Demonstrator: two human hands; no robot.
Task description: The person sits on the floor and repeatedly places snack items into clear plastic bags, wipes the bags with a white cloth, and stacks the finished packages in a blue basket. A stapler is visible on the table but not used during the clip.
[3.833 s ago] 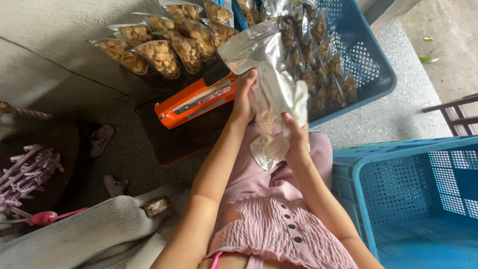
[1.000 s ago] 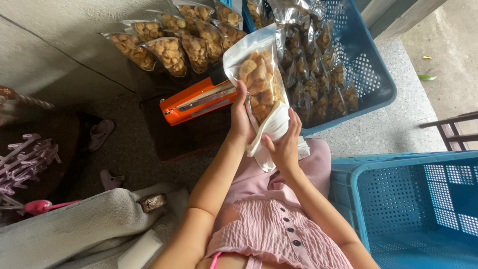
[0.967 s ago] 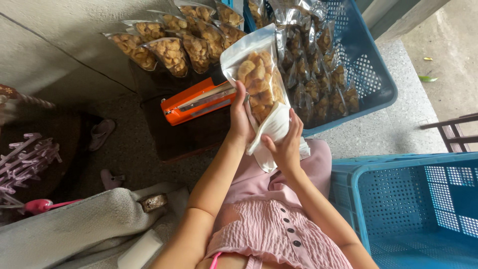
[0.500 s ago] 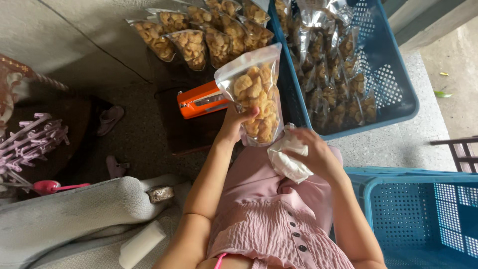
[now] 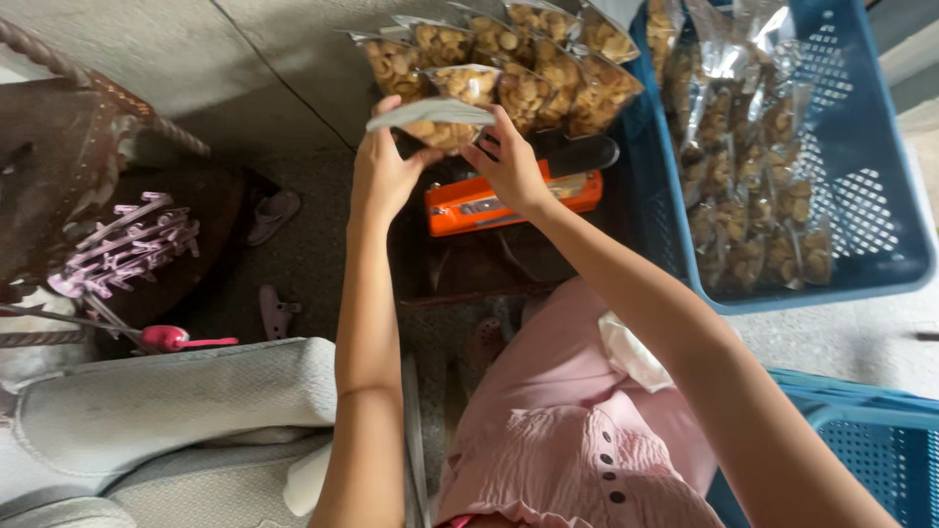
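My left hand (image 5: 380,174) and my right hand (image 5: 509,166) both grip a clear plastic bag of brown snacks (image 5: 442,110), held flat with its open end toward me, above an orange heat sealer (image 5: 509,198). Beyond the bag lies a row of filled snack bags (image 5: 528,59) on the grey floor. An empty clear bag (image 5: 636,352) rests on my lap, on the pink dress.
A blue plastic crate (image 5: 880,235) with several filled snack bags (image 5: 743,166) stands at the right. Another blue crate (image 5: 861,450) is at the lower right. A grey cushion (image 5: 166,411), a pink hanger rack (image 5: 127,254) and small sandals (image 5: 274,215) lie at the left.
The snack bag has moved from upright in front of me forward and left, over the sealer. My right hand has left the empty bag on my lap and taken the filled bag.
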